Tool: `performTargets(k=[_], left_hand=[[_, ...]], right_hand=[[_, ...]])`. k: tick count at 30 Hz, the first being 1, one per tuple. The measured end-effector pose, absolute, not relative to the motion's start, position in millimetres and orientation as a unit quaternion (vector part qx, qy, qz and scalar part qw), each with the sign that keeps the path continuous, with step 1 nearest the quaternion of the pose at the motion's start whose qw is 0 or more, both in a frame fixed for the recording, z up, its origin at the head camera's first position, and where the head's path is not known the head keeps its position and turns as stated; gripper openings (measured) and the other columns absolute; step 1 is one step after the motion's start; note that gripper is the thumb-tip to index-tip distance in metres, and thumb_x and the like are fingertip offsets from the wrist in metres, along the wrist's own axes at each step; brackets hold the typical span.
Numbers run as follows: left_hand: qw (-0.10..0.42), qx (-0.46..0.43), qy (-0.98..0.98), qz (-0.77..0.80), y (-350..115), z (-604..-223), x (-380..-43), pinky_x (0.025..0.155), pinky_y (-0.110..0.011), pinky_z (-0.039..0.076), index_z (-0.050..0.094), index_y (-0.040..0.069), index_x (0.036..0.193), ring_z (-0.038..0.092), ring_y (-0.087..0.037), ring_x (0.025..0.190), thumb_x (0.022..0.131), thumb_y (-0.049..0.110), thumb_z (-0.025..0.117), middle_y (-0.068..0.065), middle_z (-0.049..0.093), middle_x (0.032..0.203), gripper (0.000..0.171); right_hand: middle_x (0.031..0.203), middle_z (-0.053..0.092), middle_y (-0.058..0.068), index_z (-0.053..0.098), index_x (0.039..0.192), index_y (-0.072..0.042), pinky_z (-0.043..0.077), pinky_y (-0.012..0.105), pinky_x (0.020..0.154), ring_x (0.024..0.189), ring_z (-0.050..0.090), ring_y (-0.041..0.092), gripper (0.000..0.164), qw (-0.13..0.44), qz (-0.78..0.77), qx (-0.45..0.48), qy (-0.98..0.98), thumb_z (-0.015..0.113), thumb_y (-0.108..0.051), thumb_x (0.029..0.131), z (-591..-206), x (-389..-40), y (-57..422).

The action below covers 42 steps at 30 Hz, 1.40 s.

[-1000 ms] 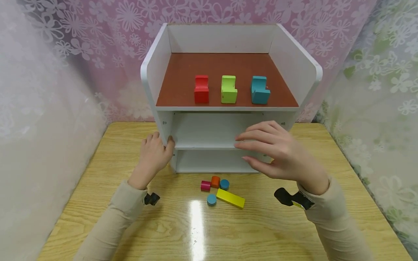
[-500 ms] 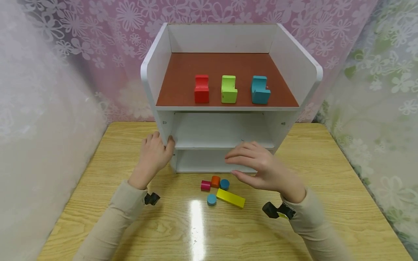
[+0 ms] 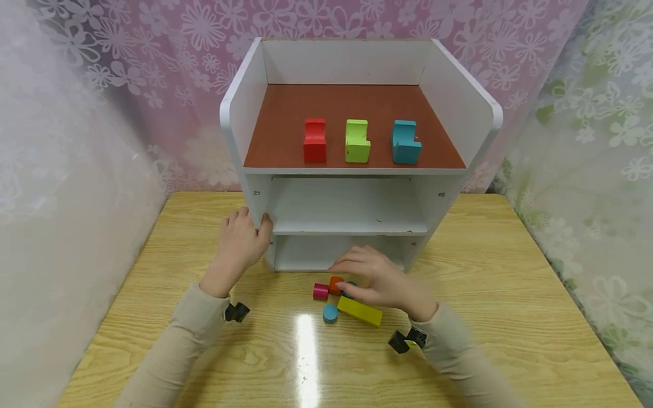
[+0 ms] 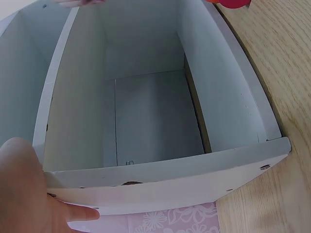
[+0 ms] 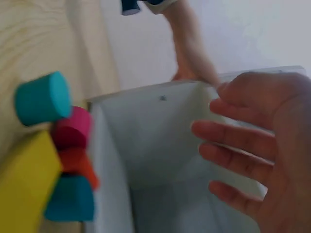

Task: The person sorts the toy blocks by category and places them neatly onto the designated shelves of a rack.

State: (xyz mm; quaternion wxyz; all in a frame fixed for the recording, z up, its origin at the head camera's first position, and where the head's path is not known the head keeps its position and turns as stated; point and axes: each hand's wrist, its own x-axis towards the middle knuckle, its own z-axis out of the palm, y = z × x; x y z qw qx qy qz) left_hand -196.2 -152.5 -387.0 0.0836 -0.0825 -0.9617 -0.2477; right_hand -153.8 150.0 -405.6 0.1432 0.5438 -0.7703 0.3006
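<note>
My left hand [image 3: 238, 245] grips the left side panel of a white shelf unit [image 3: 347, 204], its thumb on the front edge. In the left wrist view the fingers [image 4: 22, 189] lie at that panel's edge. Over the small wooden blocks hovers my right hand [image 3: 380, 280], fingers spread and nothing held. Below and around it on the table lie a magenta cylinder [image 3: 321, 292], an orange cylinder [image 3: 335, 284], a light blue cylinder [image 3: 330, 313] and a yellow rectangular block [image 3: 360, 311]. A second blue cylinder [image 5: 70, 199] is mostly hidden behind the right hand in the head view.
On the brown top board [image 3: 342, 102] stand three chair-shaped blocks: red [image 3: 314, 148], lime green [image 3: 357, 150] and teal [image 3: 406, 151]. A small reddish bit shows behind the teal one. The wooden table [image 3: 469, 266] extends on both sides; floral curtains [image 3: 326, 17] surround it.
My right hand has come down and leftward from in front of the middle shelf to above the blocks. The left hand keeps its place on the side panel.
</note>
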Motion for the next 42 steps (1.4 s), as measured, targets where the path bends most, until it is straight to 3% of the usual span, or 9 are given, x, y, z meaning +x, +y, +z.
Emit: performTargets(k=[12,18,27,42], left_hand=[[0.089,-0.087,-0.962,-0.242,-153.2,-387.6,-195.5,0.087,-0.054,0.034,0.056,0.005,0.107,0.046,-0.040,0.093,0.103,0.039,0.028,-0.019,0.053,0.100,0.045],[0.085,-0.086,-0.961,-0.248,-153.2,-388.1,-195.0,0.089,-0.055,0.034,0.056,0.002,0.111,0.046,-0.041,0.095,0.103,0.039,0.028,-0.020,0.053,0.103,0.047],[0.086,-0.085,-0.961,-0.248,-152.4,-387.8,-194.6,0.090,-0.056,0.033,0.056,0.001,0.111,0.046,-0.042,0.098,0.103,0.039,0.029,-0.021,0.053,0.104,0.047],[0.098,-0.087,-0.960,-0.246,-152.1,-387.2,-194.7,0.086,-0.054,0.035,0.056,0.003,0.105,0.047,-0.041,0.091,0.103,0.038,0.030,-0.019,0.054,0.098,0.044]], right_hand=[[0.109,0.069,-0.001,0.073,0.112,-0.013,0.047,0.049,0.089,0.103,0.059,0.018,0.028,0.101,0.220,0.476,-0.845,0.072,-0.028,0.089,-446.9,-152.6,122.7],[0.105,0.067,-0.004,0.074,0.110,-0.017,0.047,0.049,0.089,0.101,0.058,0.017,0.028,0.093,0.170,0.463,-0.865,0.075,-0.033,0.087,-459.0,-152.6,114.7],[0.103,0.068,-0.005,0.074,0.108,-0.018,0.046,0.044,0.089,0.101,0.058,0.016,0.023,0.071,0.168,0.447,-0.876,0.072,-0.031,0.089,-469.8,-153.3,111.0],[0.113,0.068,-0.004,0.073,0.116,-0.019,0.042,0.050,0.097,0.108,0.057,0.018,0.026,0.005,0.175,0.436,-0.882,0.069,-0.030,0.093,-465.9,-156.5,105.3]])
